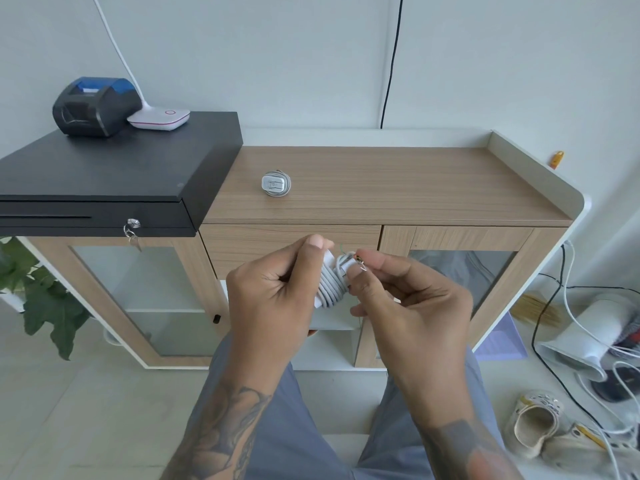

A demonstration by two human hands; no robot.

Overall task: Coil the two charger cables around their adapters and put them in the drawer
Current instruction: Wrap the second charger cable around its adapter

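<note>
The left hand [273, 289] is clenching the second adapter [329, 285] in front of the closed drawer [291, 242], its white cable lying in tidy turns around the body, while the right hand [405, 296] is pinching the cable's free end [358, 261] between thumb and fingertip just beside the top of the bundle. The other charger [276, 183] is sitting already wound on the wooden desk [398, 181], well apart from both hands and near the black cash box [104, 174]. The step in hand looks like finishing the wrap — securing the tail so the coil is not springing loose. To do it well, the left thumb should be pressing down on the last turn, keeping tension, while the right hand is threading the plug end under one of the outer loops or laying it flat against the side. Pulling too hard is likely to slide the turns off the smooth casing; letting go too soon is likely to unwind them, since this kind of cable tends to hold a stiff memory. Whether the end is already tucked cannot be told, because the fingers are covering it. The drawer front is shut, so one hand will be needed free to open it — best the right, once the tail is holding.
</note>
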